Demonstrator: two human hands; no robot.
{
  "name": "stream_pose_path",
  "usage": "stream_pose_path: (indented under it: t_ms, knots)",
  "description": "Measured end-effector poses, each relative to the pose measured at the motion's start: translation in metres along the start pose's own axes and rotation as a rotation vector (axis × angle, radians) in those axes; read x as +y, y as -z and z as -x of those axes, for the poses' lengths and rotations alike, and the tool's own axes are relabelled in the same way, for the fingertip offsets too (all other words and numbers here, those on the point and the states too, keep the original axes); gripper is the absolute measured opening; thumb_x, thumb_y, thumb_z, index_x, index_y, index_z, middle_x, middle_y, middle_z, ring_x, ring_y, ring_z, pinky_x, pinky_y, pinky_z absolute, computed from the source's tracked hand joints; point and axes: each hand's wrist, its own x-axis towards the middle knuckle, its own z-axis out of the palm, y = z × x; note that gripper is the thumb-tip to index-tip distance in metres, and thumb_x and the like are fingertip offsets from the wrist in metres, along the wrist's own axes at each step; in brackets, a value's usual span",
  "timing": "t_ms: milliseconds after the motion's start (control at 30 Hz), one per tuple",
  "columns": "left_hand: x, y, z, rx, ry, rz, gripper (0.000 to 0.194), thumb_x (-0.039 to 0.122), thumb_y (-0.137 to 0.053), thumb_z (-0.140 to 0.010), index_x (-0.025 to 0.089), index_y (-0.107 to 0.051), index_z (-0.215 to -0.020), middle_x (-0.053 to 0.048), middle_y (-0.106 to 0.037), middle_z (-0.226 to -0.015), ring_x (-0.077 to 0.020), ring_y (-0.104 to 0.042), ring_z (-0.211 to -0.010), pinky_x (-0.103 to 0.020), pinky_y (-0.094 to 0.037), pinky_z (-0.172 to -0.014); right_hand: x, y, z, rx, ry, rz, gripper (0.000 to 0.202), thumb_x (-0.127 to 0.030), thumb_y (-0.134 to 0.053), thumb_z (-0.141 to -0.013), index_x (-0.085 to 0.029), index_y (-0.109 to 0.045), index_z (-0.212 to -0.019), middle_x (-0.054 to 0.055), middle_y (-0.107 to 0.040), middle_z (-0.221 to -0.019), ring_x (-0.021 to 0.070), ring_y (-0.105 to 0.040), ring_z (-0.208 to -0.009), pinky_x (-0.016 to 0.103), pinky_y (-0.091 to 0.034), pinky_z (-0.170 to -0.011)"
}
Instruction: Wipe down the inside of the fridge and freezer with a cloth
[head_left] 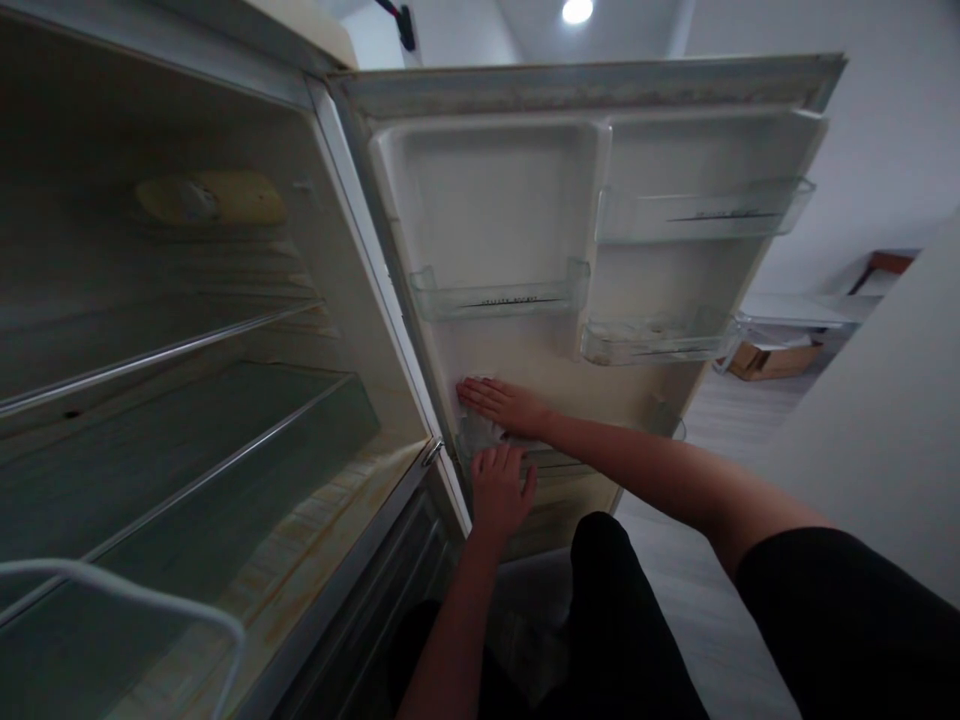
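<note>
An open fridge door (pixel 487 200) stands ahead, with clear plastic shelves on its inner side. My right hand (pixel 504 405) reaches in from the right and presses flat on the door's inner panel, below the left clear shelf (pixel 499 300). Something whitish, perhaps a cloth or tissue (pixel 484 428), shows under that palm; its shape is hard to make out. Just below, my left hand (pixel 501 488) rests with spread, slightly bent fingers at the edge of a lower clear door shelf (pixel 562 462). Nothing shows in the left hand.
The fridge interior (pixel 337 230) at the left has glass shelves (pixel 225 440) and brownish stains. A white hose or cable (pixel 150 595) curves at the lower left. My knee (pixel 604 545) is below the door. A cardboard box (pixel 772 360) sits under a white table (pixel 795 308) at the right.
</note>
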Motion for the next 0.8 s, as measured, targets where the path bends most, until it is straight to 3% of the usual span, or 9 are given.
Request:
stream_pose_path:
  t_ms: [100,233,300,500,667,800]
  knots:
    - [-0.001,0.0,0.0,0.004,-0.016,-0.005,0.017,0.03,-0.063,-0.094,0.02,-0.064,-0.108,-0.008,-0.071,-0.103,-0.0273,-0.06,-0.1,-0.044,-0.039,-0.097,0.003,0.001,0.003,0.003,0.037,0.015,0.087,-0.025,-0.064,-0.091,-0.004,-0.023,-0.164,0.017,-0.017,-0.17,0.0253,-0.014,-0.159,0.041,-0.023,-0.129]
    - [-0.004,0.003,0.001,-0.007,-0.041,0.002,0.019,0.031,-0.064,-0.095,0.02,-0.064,-0.11,-0.007,-0.071,-0.104,-0.0262,-0.06,-0.1,-0.043,-0.039,-0.096,0.014,0.002,0.012,-0.021,0.093,0.007,0.114,-0.035,-0.083,-0.077,0.0,-0.019,-0.164,0.018,-0.011,-0.17,0.0283,-0.01,-0.16,0.04,-0.019,-0.131]
    - [-0.005,0.004,0.002,-0.019,-0.041,0.008,0.019,0.031,-0.064,-0.095,0.021,-0.064,-0.11,-0.006,-0.071,-0.105,-0.0259,-0.06,-0.1,-0.043,-0.039,-0.096,0.019,-0.001,0.025,-0.007,0.099,0.002,0.116,-0.034,-0.086,-0.074,0.0,-0.019,-0.163,0.017,-0.013,-0.17,0.0291,-0.012,-0.16,0.04,-0.018,-0.131]
    - [-0.005,0.006,0.003,-0.027,-0.039,0.003,0.02,0.032,-0.062,-0.095,0.021,-0.064,-0.112,-0.006,-0.071,-0.103,-0.0259,-0.06,-0.1,-0.043,-0.038,-0.098,0.044,-0.01,0.105,0.113,0.139,-0.049,0.084,-0.014,-0.063,-0.09,-0.009,-0.024,-0.164,0.011,-0.03,-0.167,0.0212,-0.027,-0.156,0.037,-0.028,-0.127]
    - [-0.005,0.005,0.002,-0.028,-0.034,0.024,0.02,0.031,-0.062,-0.096,0.021,-0.064,-0.113,-0.006,-0.071,-0.103,-0.0254,-0.06,-0.1,-0.043,-0.038,-0.099,0.069,-0.006,0.173,0.073,0.145,-0.064,0.076,-0.006,-0.04,-0.099,-0.02,-0.012,-0.167,0.004,-0.038,-0.165,0.0158,-0.038,-0.151,0.035,-0.037,-0.122]
    - [-0.006,0.004,0.003,-0.017,-0.04,0.038,0.02,0.03,-0.063,-0.096,0.021,-0.063,-0.113,-0.005,-0.07,-0.103,-0.0252,-0.06,-0.1,-0.043,-0.038,-0.098,0.075,-0.002,0.198,0.045,0.111,-0.058,0.078,-0.006,-0.039,-0.098,-0.022,-0.008,-0.168,0.003,-0.04,-0.164,0.0164,-0.039,-0.15,0.038,-0.04,-0.12]
